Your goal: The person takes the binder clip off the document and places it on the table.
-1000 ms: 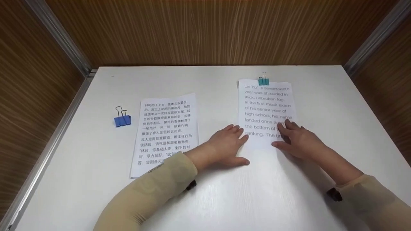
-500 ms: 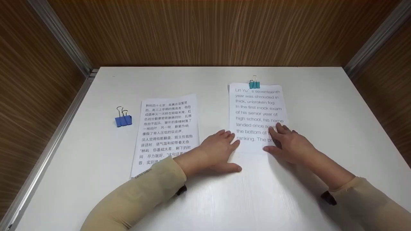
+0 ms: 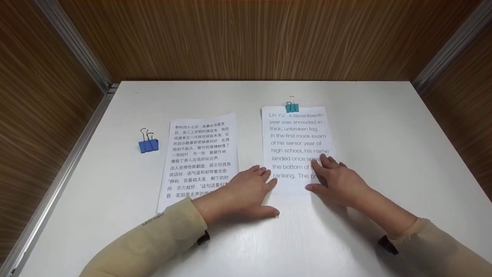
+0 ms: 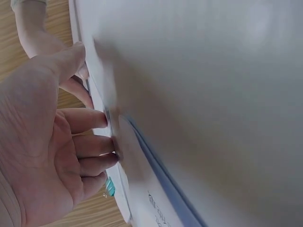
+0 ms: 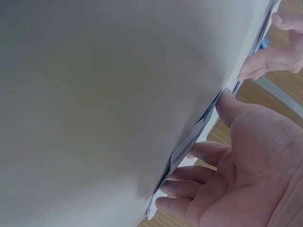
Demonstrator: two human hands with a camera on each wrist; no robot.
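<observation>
A stack of white sheets with English print (image 3: 296, 143) lies flat on the table, a teal binder clip (image 3: 292, 108) gripping its top edge. My left hand (image 3: 246, 194) spreads along the lower left edge of this stack, fingertips right at the paper, thumb stretched out over the table. On the lower right part of the same stack rests my right hand (image 3: 339, 184), fingers extended over the last printed lines and thumb near the bottom. In the right wrist view the layered paper edges (image 5: 189, 142) run along its fingertips. Neither hand grips anything.
Left of the English stack lies a second stack with Chinese print (image 3: 198, 157), its bottom partly hidden by my left forearm. A blue binder clip (image 3: 148, 146) with raised wire handles sits beside it. Wood-grain panels (image 3: 265, 40) enclose the white table (image 3: 215, 94) at the back and sides.
The English stack with its teal clip has slid left and toward me, both hands moving along with it. The gap to the Chinese stack has narrowed; that stack and the blue clip have stayed put.
</observation>
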